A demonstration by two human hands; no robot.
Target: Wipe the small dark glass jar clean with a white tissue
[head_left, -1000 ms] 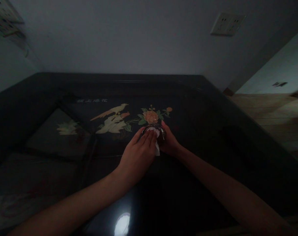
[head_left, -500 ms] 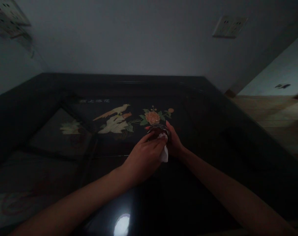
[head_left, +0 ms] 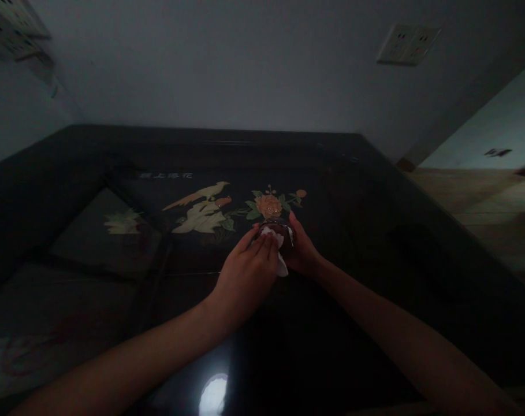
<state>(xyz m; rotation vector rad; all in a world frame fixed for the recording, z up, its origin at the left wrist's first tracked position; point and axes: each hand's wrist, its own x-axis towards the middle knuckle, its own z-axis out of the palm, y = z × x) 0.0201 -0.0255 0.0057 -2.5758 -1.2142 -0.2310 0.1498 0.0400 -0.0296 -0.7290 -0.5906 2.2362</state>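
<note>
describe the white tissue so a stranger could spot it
Find the black table against the wall, then its orange flower. Just below that in view, the left hand holds the white tissue, crumpled and pale against the dark object in the right hand.

Compared with half a second ago, the white tissue (head_left: 282,266) is shifted leftward across the dark rounded object (head_left: 286,233) by the left hand (head_left: 248,268); the object's middle is now partly covered, and a bright streak is revealed at its right edge.
</note>
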